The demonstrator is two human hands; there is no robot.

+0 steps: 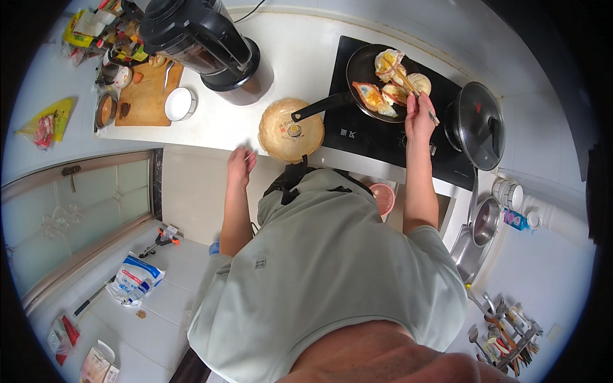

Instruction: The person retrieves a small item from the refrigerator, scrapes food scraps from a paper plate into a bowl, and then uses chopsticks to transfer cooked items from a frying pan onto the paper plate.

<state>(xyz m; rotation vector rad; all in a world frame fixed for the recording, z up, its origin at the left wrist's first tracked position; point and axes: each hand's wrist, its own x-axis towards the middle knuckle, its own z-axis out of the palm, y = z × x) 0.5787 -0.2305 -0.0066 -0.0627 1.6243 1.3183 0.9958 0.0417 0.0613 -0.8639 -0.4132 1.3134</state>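
Observation:
My right hand (pixel 419 115) holds a pair of wooden chopsticks (pixel 404 79), their tips at a fried egg (pixel 387 63) in the black frying pan (pixel 357 61). More pieces of fried egg (pixel 368 95) lie in the pan, and a pale round bun (pixel 419 84) sits at its right side. The pan rests on a black induction cooktop (pixel 357 129), its handle reaching left over a round paper liner or plate (pixel 291 139) with a printed picture. My left hand (pixel 243 163) is near the counter's front edge, left of that round piece, fingers loosely curled and apart; no held object shows.
A blender (pixel 210 52) stands on the counter, with a white bowl (pixel 179 104) and a wooden cutting board (pixel 148 103) left of it. A lidded pot (pixel 480 127) is on the cooktop's right. Beyond are a metal sink (pixel 467 258) and stacked cups (pixel 507 194).

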